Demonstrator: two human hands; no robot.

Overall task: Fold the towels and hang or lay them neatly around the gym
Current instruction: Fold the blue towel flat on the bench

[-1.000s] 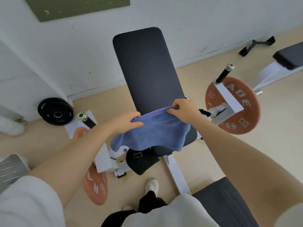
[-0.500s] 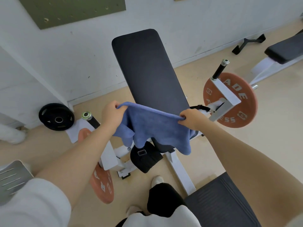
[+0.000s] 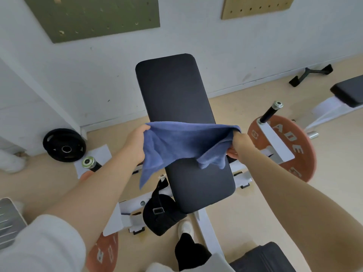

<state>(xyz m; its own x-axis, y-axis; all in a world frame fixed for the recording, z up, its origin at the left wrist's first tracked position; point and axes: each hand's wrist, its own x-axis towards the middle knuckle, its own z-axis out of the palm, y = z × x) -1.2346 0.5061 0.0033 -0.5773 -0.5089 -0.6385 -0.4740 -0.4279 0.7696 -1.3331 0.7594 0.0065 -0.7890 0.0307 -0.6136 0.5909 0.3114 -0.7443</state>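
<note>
A blue towel (image 3: 176, 142) is stretched out in the air above the middle of a black padded bench (image 3: 172, 91). My left hand (image 3: 135, 142) grips its left edge and my right hand (image 3: 240, 145) grips its right edge. The towel's top edge runs nearly straight between the hands. One loose corner hangs down at the lower left and a shorter bunch droops near my right hand. The bench pad runs away from me toward the wall.
Orange weight plates (image 3: 282, 146) sit on the white machine frame (image 3: 275, 140) right of the bench, another (image 3: 104, 252) at the lower left. A black plate (image 3: 64, 146) lies by the wall. A black cap (image 3: 161, 213) hangs below the bench. A second bench (image 3: 347, 91) stands at far right.
My hands have moved apart and up, spreading the bunched towel into a wide sheet held over the bench pad.
</note>
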